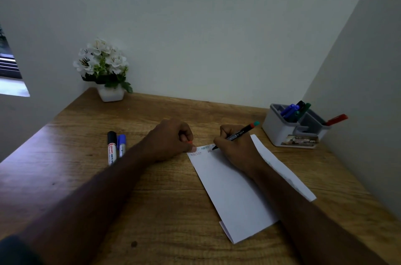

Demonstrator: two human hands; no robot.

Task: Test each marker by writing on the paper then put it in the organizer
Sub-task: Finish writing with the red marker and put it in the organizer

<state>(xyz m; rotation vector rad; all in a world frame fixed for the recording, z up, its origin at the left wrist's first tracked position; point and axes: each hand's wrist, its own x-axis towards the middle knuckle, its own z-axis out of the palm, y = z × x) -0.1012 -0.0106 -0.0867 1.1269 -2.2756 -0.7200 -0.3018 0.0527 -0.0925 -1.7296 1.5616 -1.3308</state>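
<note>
Paper (234,191) lies folded on the wooden desk (165,206) under both hands. The right hand (236,147) grips a black marker (236,134), its tip touching the paper's top edge beside small handwritten words. The left hand (173,138) is curled around a small red cap (190,142) and presses the paper's corner. Two markers (116,147) lie left of the left hand. The organizer (280,130), holding several markers, stands beyond the right hand. A flower pot (110,94) sits far left.

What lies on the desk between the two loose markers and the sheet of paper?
In the head view, only the left hand and its forearm lie between the two loose markers and the paper.
</note>
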